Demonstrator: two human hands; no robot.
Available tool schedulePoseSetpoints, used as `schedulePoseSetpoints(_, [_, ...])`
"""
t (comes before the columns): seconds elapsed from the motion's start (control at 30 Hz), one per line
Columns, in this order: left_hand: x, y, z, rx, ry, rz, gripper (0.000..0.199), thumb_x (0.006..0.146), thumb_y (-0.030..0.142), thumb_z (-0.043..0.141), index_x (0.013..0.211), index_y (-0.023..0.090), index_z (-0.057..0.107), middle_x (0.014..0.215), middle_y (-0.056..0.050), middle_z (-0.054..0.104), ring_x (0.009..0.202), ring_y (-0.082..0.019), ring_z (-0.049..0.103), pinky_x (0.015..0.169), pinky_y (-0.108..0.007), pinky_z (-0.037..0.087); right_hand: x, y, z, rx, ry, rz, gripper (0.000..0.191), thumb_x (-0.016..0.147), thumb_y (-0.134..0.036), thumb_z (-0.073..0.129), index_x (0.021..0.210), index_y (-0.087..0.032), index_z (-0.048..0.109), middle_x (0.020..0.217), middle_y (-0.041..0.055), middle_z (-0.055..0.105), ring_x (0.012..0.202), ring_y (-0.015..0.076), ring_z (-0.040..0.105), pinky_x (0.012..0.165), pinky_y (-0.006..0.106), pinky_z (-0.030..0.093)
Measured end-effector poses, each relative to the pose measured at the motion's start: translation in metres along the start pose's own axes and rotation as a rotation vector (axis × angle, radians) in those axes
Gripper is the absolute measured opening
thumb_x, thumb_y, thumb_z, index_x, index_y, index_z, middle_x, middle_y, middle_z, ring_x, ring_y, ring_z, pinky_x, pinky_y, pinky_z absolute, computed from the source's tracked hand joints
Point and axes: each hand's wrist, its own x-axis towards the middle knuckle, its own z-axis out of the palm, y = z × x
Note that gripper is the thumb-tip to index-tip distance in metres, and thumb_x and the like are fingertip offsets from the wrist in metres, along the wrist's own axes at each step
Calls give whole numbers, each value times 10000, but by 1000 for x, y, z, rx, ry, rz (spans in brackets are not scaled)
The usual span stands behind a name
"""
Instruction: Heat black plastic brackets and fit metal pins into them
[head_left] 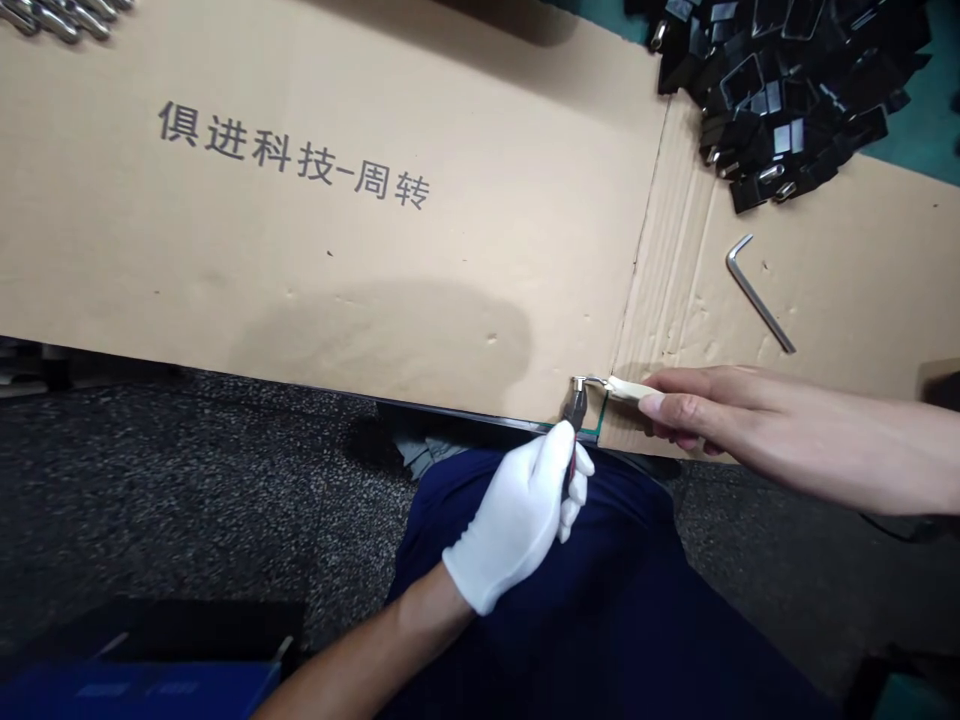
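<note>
My left hand (525, 505), in a white glove, is closed around a slim dark piece (575, 408) with a shiny metal end pointing up; some red shows beside the fingers. My bare right hand (705, 405) pinches a cream-white handle (628, 390) with a thin metal tip. That tip meets the metal end of the dark piece, or lies very close to it, just above the cardboard's front edge. The exact kind of either item is too small to make out.
Cardboard (375, 270) with printed characters covers the table. An L-shaped hex key (759, 300) lies on the right. A heap of black parts with metal pins (795, 100) is at the back right. Shiny metal pieces (64, 20) lie far left. A blue box (150, 690) stands below left.
</note>
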Motion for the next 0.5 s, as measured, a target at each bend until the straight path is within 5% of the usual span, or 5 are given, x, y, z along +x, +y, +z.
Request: schedulePoseSetpoints(0.5, [1,-2,-1,36,6,12,553,977,677,427,815,173,585,622,19,528,448,-95,469,422,-221,363,3,-3,-4,2,-34,-6,294,877,-537,646,936,-315,829,868,-3,800,867,296,725,771,391,597])
